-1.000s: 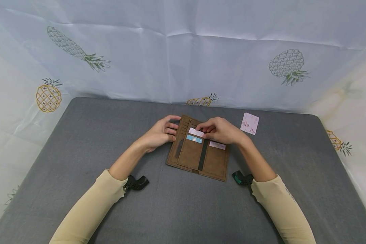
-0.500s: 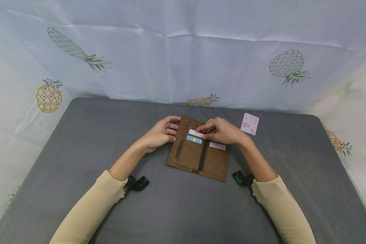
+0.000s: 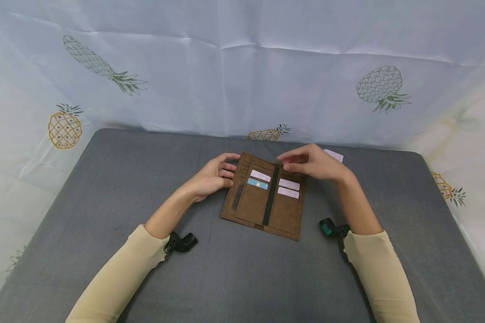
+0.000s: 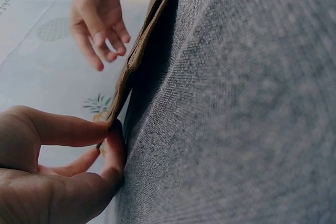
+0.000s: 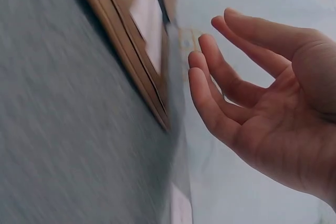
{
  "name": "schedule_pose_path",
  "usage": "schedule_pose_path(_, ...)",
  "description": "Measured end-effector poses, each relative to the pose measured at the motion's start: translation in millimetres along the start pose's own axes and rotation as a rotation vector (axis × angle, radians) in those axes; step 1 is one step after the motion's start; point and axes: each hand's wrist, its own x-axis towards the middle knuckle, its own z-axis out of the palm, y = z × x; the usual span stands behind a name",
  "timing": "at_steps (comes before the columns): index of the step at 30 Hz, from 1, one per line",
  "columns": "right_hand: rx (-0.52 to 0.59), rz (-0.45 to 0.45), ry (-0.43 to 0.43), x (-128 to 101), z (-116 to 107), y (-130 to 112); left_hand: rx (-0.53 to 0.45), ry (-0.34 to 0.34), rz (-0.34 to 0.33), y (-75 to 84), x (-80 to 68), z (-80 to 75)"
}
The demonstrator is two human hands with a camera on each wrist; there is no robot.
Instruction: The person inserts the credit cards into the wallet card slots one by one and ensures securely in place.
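Observation:
A brown wallet point(image 3: 266, 197) lies open on the grey table point(image 3: 125, 202), with a pink-white card point(image 3: 260, 175) and a blue card point(image 3: 257, 183) in its middle slots and two pale cards point(image 3: 288, 188) at the right. My left hand point(image 3: 228, 172) pinches the wallet's left edge point(image 4: 121, 95) between thumb and finger. My right hand point(image 3: 291, 162) hovers over the wallet's far right corner with relaxed fingers point(image 5: 220, 51) and holds nothing. A loose pink card point(image 3: 334, 155) lies behind it, mostly hidden.
A pale cloth with pineapple prints point(image 3: 380, 85) hangs behind and beside the table. Black wrist mounts point(image 3: 179, 242) sit at both sleeves. The grey surface stretches wide on both sides and in front of the wallet.
My right hand has lifted off the pink-white card in the wallet and moved back and to the right, now covering most of the loose card. The left hand has stayed put.

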Motion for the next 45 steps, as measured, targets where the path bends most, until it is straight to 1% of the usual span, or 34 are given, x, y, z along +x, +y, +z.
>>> schedule_pose_path(5, 0.007, 0.126, 0.082, -18.9, -25.4, 6.4, 0.003, -0.001, 0.001, 0.6, 0.1, -0.2)
schedule_pose_path(9, 0.031, 0.211, 0.162, -32.3, -42.1, 18.5, 0.001, -0.002, 0.001, 1.5, 0.3, -0.5)
schedule_pose_path(11, 0.011, 0.246, 0.190, -37.4, -48.9, 25.4, -0.002, -0.002, 0.000, 1.5, 0.7, -0.6)
schedule_pose_path(16, -0.096, 0.310, 0.212, -44.1, -59.8, 40.1, -0.005, -0.004, -0.004, 1.0, 1.3, -0.8)
schedule_pose_path(20, -0.123, 0.353, 0.211, -45.8, -63.8, 48.3, -0.005, -0.004, -0.006, 0.7, 1.1, -0.7)
schedule_pose_path(26, -0.187, 0.385, 0.181, -44.4, -64.0, 58.5, -0.010, -0.006, -0.007, 1.2, 0.5, -0.6)
schedule_pose_path(28, -0.220, 0.379, 0.158, -43.2, -63.0, 60.1, -0.011, -0.007, -0.007, 1.5, 0.3, -0.6)
schedule_pose_path(32, -0.244, 0.368, 0.130, -41.7, -61.1, 60.6, -0.009, -0.006, -0.006, 1.7, 0.2, -0.4)
schedule_pose_path(40, -0.265, 0.374, 0.156, -43.2, -59.2, 58.8, -0.006, 0.000, -0.005, 1.6, -0.1, 0.3)
schedule_pose_path(45, -0.290, 0.419, 0.190, -44.6, -59.1, 57.7, -0.008, 0.001, -0.004, 1.3, -0.3, 0.4)
